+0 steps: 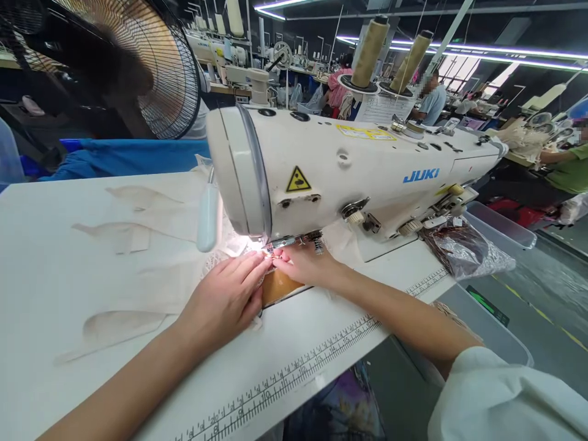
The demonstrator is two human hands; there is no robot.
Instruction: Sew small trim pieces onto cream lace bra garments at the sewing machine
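Your pale sleeve (pixel 500 395) sits nearest, at lower right; your right hand (pixel 305 263) reaches beneath the white JUKI sewing machine (pixel 321 159), fingers bunched by the lit needle area, though I cannot tell whether they pinch anything; your left hand (pixel 232 294) lies palm down, fingers extended side by side, tips close to your right ones, any grip underneath unclear; pale lace fabric (pixel 212 262) shows just beyond that hand, near the needle; a tan plate (pixel 278 286) shows between your hands; sheer pale pieces (pixel 165 285) lie leftward on your white table (pixel 37 275); a printed ruler (pixel 294 373) follows its near edge; a large fan (pixel 169 67) stands behind.
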